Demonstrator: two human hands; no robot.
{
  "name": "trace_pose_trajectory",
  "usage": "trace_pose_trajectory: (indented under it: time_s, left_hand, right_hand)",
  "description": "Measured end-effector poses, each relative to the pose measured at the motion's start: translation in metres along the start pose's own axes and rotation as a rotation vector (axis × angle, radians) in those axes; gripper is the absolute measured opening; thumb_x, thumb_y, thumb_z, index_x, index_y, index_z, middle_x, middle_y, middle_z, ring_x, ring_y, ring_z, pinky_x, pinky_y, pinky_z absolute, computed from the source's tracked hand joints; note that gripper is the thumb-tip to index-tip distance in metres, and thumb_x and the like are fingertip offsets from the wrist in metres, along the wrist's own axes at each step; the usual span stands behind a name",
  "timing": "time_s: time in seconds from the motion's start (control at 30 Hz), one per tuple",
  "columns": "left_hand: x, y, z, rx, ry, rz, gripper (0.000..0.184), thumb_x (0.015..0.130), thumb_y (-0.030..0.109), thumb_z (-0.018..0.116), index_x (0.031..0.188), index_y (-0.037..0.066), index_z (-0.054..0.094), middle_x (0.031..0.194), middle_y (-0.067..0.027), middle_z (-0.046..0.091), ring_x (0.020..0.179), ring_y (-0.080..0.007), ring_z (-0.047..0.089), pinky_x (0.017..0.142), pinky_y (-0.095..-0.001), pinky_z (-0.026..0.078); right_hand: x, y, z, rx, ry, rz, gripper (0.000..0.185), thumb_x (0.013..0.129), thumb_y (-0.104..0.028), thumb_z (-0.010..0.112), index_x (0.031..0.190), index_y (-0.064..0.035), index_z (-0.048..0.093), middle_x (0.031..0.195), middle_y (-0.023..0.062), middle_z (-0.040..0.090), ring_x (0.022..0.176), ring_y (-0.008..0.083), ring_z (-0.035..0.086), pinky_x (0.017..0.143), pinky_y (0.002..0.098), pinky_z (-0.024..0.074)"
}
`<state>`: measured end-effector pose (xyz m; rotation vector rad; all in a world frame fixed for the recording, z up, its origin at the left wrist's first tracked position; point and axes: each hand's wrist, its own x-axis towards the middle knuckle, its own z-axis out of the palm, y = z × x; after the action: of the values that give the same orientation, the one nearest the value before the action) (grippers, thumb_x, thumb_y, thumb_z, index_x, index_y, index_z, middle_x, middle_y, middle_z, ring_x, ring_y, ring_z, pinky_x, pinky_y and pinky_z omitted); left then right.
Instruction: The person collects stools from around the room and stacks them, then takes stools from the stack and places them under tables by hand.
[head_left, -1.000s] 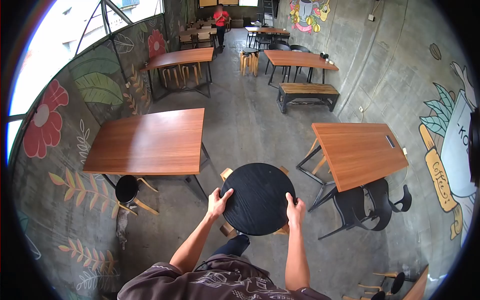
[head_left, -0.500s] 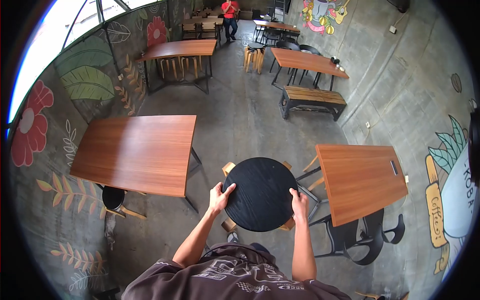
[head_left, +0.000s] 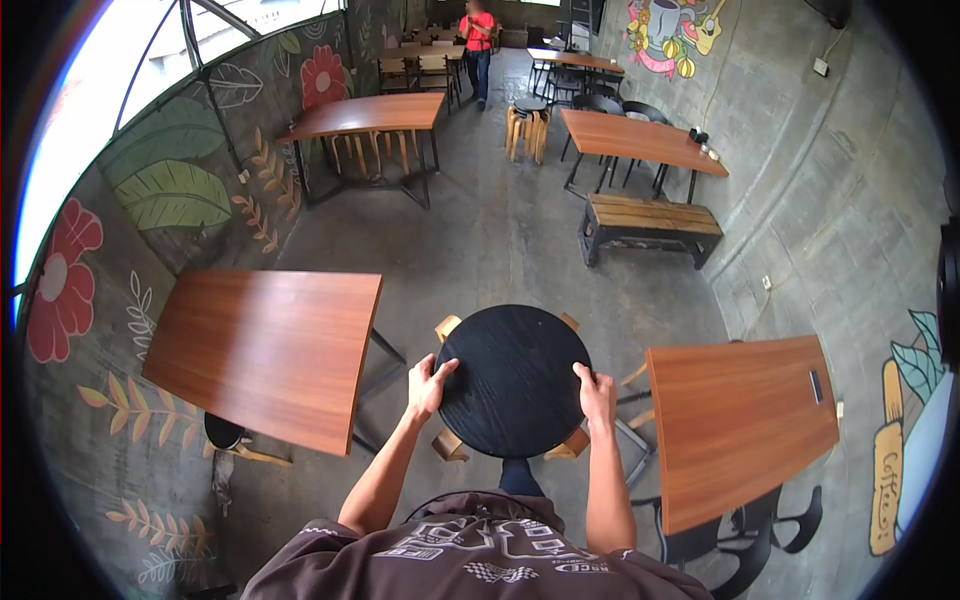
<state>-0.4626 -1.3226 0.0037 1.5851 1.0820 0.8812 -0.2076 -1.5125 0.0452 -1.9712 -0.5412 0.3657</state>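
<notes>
A round stool (head_left: 514, 382) with a black wood-grain seat and pale bent-wood legs is in front of my body. My left hand (head_left: 428, 386) grips the left edge of the seat, thumb on top. On the opposite edge my right hand (head_left: 596, 394) holds on in the same way, its thumb over the rim. The fingers of both hands are partly hidden under the seat. Its legs stick out around the seat at several sides. One of my legs, in dark trousers, shows just below the stool.
A brown table (head_left: 270, 350) stands to my left, with a black-topped stool (head_left: 223, 430) beneath it. Another table (head_left: 745, 425) is at my right, black chairs (head_left: 735, 540) beside it. Ahead are a wooden bench (head_left: 652, 215), stacked stools (head_left: 527, 130) and a person in red (head_left: 478, 45).
I have moved forward between the two near tables, which now sit lower in view. The stool comes along in both hands. The person at the back appears nearer.
</notes>
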Motion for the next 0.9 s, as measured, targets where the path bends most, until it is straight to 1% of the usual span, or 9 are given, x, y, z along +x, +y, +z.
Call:
trace_pose_trajectory:
  time_s: [0.07, 0.13, 0.17, 0.2, 0.27, 0.3, 0.47, 0.6, 0.9]
  left_hand:
    - [0.029, 0.007, 0.022, -0.024, 0.04, 0.028, 0.048, 0.083, 0.038, 0.071, 0.071, -0.003, 0.049, 0.058, -0.0027, 0.039, 0.06, -0.0091, 0.035, 0.053, -0.0303, 0.034]
    - [0.06, 0.026, 0.042, -0.004, 0.077, -0.031, 0.049, 0.083, 0.039, 0.071, 0.071, -0.002, 0.048, 0.058, -0.0023, 0.038, 0.06, -0.0093, 0.034, 0.052, -0.0306, 0.032]
    - [0.077, 0.031, 0.051, 0.07, 0.097, -0.056, 0.047, 0.084, 0.037, 0.07, 0.07, -0.002, 0.048, 0.058, -0.0014, 0.035, 0.059, -0.0088, 0.032, 0.05, -0.031, 0.029]
    - [0.092, 0.03, 0.06, 0.057, 0.124, -0.032, 0.047, 0.085, 0.036, 0.07, 0.069, -0.002, 0.048, 0.058, -0.0008, 0.034, 0.059, -0.0085, 0.031, 0.05, -0.0312, 0.028]
    - [0.126, 0.031, 0.083, -0.013, 0.155, 0.007, 0.046, 0.086, 0.034, 0.07, 0.069, -0.001, 0.046, 0.059, 0.0005, 0.03, 0.059, -0.008, 0.029, 0.049, -0.0308, 0.025]
    - [0.143, 0.035, 0.093, -0.005, 0.163, 0.018, 0.046, 0.086, 0.035, 0.07, 0.069, -0.001, 0.047, 0.06, 0.0007, 0.03, 0.06, -0.0079, 0.029, 0.049, -0.0305, 0.025]
    - [0.204, 0.068, 0.133, 0.0, 0.194, -0.004, 0.048, 0.088, 0.033, 0.069, 0.067, 0.002, 0.039, 0.061, 0.002, 0.03, 0.061, -0.0073, 0.028, 0.05, -0.0304, 0.024]
    - [0.258, 0.068, 0.161, -0.033, 0.2, 0.011, 0.045, 0.088, 0.033, 0.068, 0.068, 0.002, 0.042, 0.062, 0.0032, 0.031, 0.061, -0.0073, 0.028, 0.051, -0.0298, 0.024]
    - [0.41, 0.044, 0.242, -0.096, 0.199, -0.013, 0.047, 0.088, 0.032, 0.068, 0.067, 0.003, 0.038, 0.063, 0.0019, 0.028, 0.063, -0.0084, 0.028, 0.052, -0.0293, 0.025]
  right_hand:
    - [0.045, -0.004, 0.005, -0.007, -0.024, -0.019, 0.06, 0.086, -0.044, 0.067, 0.061, 0.007, 0.05, 0.051, 0.0061, 0.039, 0.054, 0.0125, 0.039, 0.05, 0.0386, 0.0331]
    - [0.089, -0.018, 0.006, -0.058, -0.058, 0.03, 0.061, 0.086, -0.046, 0.066, 0.061, 0.0074, 0.052, 0.05, 0.0091, 0.041, 0.053, 0.0146, 0.042, 0.051, 0.0401, 0.0349]
    - [0.111, -0.021, 0.008, -0.054, -0.06, 0.011, 0.061, 0.085, -0.048, 0.067, 0.063, 0.0079, 0.055, 0.05, 0.0129, 0.046, 0.051, 0.0177, 0.045, 0.051, 0.041, 0.0368]
    - [0.131, -0.022, 0.009, -0.049, -0.069, 0.015, 0.061, 0.085, -0.048, 0.067, 0.063, 0.0079, 0.055, 0.05, 0.0129, 0.046, 0.051, 0.0177, 0.045, 0.051, 0.041, 0.0368]
    - [0.175, -0.026, 0.01, -0.111, -0.089, -0.025, 0.061, 0.085, -0.049, 0.066, 0.066, 0.0081, 0.058, 0.053, 0.0182, 0.052, 0.052, 0.0225, 0.051, 0.053, 0.0423, 0.0393]
    - [0.198, -0.026, 0.011, -0.119, -0.11, -0.052, 0.061, 0.085, -0.05, 0.066, 0.067, 0.0079, 0.06, 0.056, 0.0216, 0.056, 0.053, 0.0276, 0.057, 0.054, 0.0438, 0.041]
    - [0.287, -0.043, 0.014, -0.123, -0.132, -0.091, 0.061, 0.086, -0.05, 0.066, 0.067, 0.0077, 0.059, 0.057, 0.0206, 0.057, 0.054, 0.0259, 0.057, 0.054, 0.0436, 0.041]
    - [0.346, -0.049, 0.025, -0.087, -0.139, -0.1, 0.06, 0.086, -0.049, 0.066, 0.066, 0.0073, 0.058, 0.055, 0.0185, 0.055, 0.052, 0.0242, 0.054, 0.053, 0.0426, 0.0404]
    - [0.504, -0.052, 0.061, -0.117, -0.171, -0.033, 0.061, 0.086, -0.05, 0.066, 0.067, 0.0072, 0.058, 0.053, 0.0153, 0.052, 0.053, 0.0181, 0.05, 0.053, 0.0409, 0.0398]
